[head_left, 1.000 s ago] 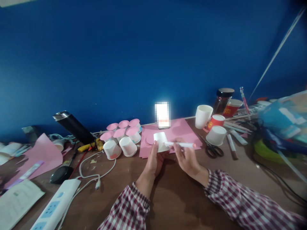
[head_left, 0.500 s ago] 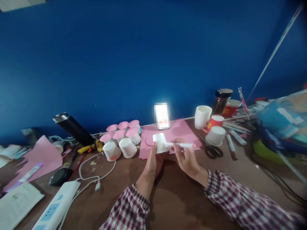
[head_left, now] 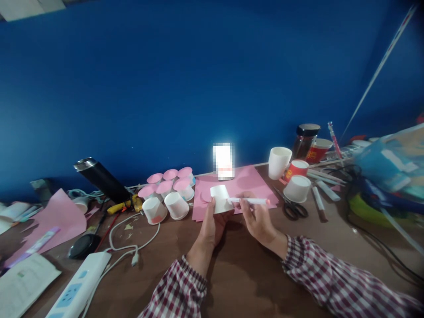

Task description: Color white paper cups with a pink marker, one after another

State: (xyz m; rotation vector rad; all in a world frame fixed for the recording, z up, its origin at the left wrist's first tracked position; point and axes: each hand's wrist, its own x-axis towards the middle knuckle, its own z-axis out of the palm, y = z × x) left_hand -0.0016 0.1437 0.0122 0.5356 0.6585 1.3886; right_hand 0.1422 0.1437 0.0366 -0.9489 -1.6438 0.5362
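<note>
A small white paper cup (head_left: 220, 197) is in my left hand (head_left: 212, 225), tilted above the pink sheets (head_left: 258, 181), with my thumb on its near left side. My right hand (head_left: 260, 221) grips a white marker (head_left: 253, 201) with a pinkish end pointing right; its tip touches or nearly touches the cup's right side. Behind the cup a bright, blurred-out screen (head_left: 224, 161) stands near the wall. Left of the sheets are several cups with pink tops (head_left: 164, 187) and two plain white cups (head_left: 176, 205).
Scissors (head_left: 294, 210), an upturned white cup (head_left: 297, 189), red cups and markers lie to the right. A black flask (head_left: 101, 179), a white cable (head_left: 135, 251), a power strip (head_left: 77, 287) and cut pink paper (head_left: 62, 216) are on the left. The blue wall rises behind.
The cup in my left hand has tilted or turned slightly, its upper edge a little lower and further left. My right hand and the marker have hardly moved.
</note>
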